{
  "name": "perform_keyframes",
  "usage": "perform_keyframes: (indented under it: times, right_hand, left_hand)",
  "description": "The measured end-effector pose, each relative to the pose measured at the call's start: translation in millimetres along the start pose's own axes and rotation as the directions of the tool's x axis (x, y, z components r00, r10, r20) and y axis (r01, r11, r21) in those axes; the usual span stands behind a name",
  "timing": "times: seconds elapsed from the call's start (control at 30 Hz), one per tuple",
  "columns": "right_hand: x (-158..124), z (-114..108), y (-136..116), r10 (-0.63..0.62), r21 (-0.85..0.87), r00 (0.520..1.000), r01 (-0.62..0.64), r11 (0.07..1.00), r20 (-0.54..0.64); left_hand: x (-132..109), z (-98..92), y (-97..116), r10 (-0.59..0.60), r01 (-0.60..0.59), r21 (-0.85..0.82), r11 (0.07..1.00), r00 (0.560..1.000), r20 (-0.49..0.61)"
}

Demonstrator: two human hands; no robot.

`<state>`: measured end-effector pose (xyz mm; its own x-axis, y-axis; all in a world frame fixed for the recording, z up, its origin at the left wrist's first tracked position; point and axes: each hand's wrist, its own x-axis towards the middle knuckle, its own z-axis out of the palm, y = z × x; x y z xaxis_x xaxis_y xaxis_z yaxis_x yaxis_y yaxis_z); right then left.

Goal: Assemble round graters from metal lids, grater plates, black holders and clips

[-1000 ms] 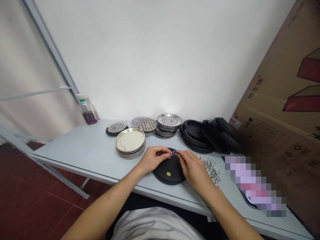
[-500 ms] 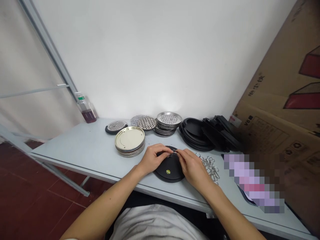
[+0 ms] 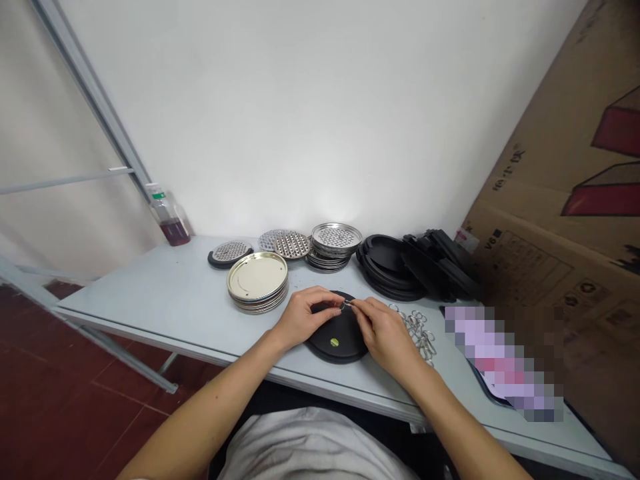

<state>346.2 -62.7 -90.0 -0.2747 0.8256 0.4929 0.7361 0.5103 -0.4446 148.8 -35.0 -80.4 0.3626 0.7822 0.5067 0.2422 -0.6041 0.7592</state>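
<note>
Pinching a tiny silver metal ring [image 3: 346,305] between fingertips, the left hand [image 3: 300,317] and the right hand [image 3: 383,333] meet just above the far edge of a flat black round plastic disc [image 3: 336,341] with a small yellow-green dot on it. Both hands are closed on the ring, one from each side, and the other fingers are curled in. The disc lies flat on the bench, under and between the two hands.

The ring is very small and smooth, so it could slip out of the fingers if one hand pulls harder than the other. It might then bounce off the disc and get lost in the loose pile of silver metal rings [image 3: 419,331] just to the right of the disc. It could also roll off the near edge of the bench, which is close to the disc. A push from a wrist could make the disc slide, since nothing holds it down.

The pale grey bench [image 3: 150,293] is smooth. Behind the disc to the left is a stack of shiny round tin lids [image 3: 257,280]. Behind the disc are round metal plates full of holes [image 3: 335,243]. Behind it to the right is a heap of black round lids [image 3: 395,267]. Far to the left of the disc, by the white wall, stands a clear plastic bottle with dark red liquid [image 3: 167,217]. A big brown cardboard box [image 3: 550,233] leans well to the right of the disc. The floor has dark red tiles [image 3: 50,400].
</note>
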Motion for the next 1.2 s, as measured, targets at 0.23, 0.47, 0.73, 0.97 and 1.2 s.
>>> perform_keyframes:
  times: [0.23,0.47,0.73,0.97,1.2]
  right_hand:
    - [0.4,-1.2,-1.8,0.007,0.065,0.999,-0.01,0.998,0.037]
    - [0.2,-2.1,-3.5,-0.002,0.129,1.0,-0.001,0.992,0.018]
    - [0.0,-2.2,-3.7,-0.021,0.131,1.0,0.019,0.991,0.011]
    - [-0.4,-4.4,-5.7,-0.01,0.145,1.0,0.008,0.989,0.014]
    - [0.1,-5.3,-4.9,-0.022,0.139,1.0,0.023,0.99,-0.013]
  left_hand:
    - [-1.3,3.1,-1.6,0.067,-0.067,0.036,0.997,0.998,0.008]
    - [-3.7,3.0,-8.4,0.193,-0.189,0.164,0.968,0.981,-0.012]
    - [-4.7,4.3,-7.8,0.236,-0.233,0.212,0.949,0.972,0.012]
    - [-4.5,4.2,-7.0,0.293,-0.287,0.208,0.935,0.956,0.001]
    - [-5.3,5.0,-7.5,0.29,-0.286,0.215,0.934,0.957,0.01]
